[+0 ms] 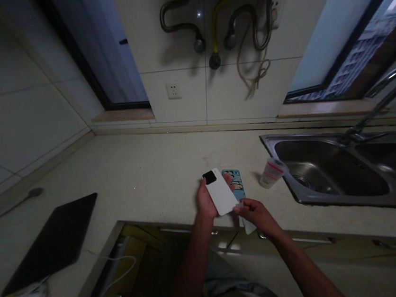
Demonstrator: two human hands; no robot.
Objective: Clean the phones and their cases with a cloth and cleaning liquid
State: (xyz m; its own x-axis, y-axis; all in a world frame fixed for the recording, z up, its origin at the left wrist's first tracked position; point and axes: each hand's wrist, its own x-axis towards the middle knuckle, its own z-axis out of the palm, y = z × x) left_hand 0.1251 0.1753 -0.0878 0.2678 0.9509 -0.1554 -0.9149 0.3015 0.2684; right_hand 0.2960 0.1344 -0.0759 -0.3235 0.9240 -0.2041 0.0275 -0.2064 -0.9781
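My left hand (204,201) is closed round a white phone (220,192), held back side up with its black camera block at the top left. My right hand (254,212) pinches a small white cloth or wipe (248,226) against the phone's lower right corner. Just behind the phone, a blue patterned phone case (236,182) lies flat on the beige countertop (143,173). Both hands hover over the counter's front edge.
A small white cup with red print (271,172) lies tilted beside a steel double sink (343,170) with a tap (381,99) on the right. A black flat slab (54,238) lies at the left. A wall socket (173,90) and hoses (227,26) are behind.
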